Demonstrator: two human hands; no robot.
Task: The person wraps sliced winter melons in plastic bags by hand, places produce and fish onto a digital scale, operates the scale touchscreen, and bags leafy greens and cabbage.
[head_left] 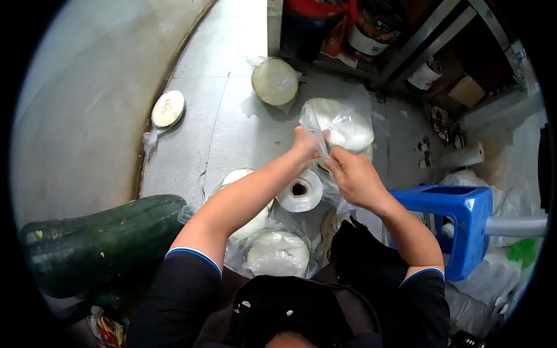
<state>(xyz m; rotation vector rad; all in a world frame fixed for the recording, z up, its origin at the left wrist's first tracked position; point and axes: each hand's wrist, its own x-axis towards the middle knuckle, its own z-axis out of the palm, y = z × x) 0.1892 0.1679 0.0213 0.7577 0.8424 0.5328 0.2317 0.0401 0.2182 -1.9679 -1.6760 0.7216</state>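
Observation:
Both my hands are closed on the gathered neck of a clear plastic bag (310, 119). My left hand (306, 144) pinches the film from the left, and my right hand (350, 172) grips it just to the right and lower. Inside the bag, beyond my hands, is a large pale cut piece of winter melon (348, 124). Between my forearms a roll of plastic bags (313, 194) stands on end, its dark core facing up. Closer to my body lies a round winter melon slice (278, 255) in clear film. Another slice is partly hidden by my left forearm.
Whole dark green winter melons (104, 238) lie at the left. A wrapped round piece (274, 82) and a smaller bagged slice (169, 108) rest on the tiled floor (197, 139). A blue plastic stool (467, 226) stands right, with shelving (441, 35) behind.

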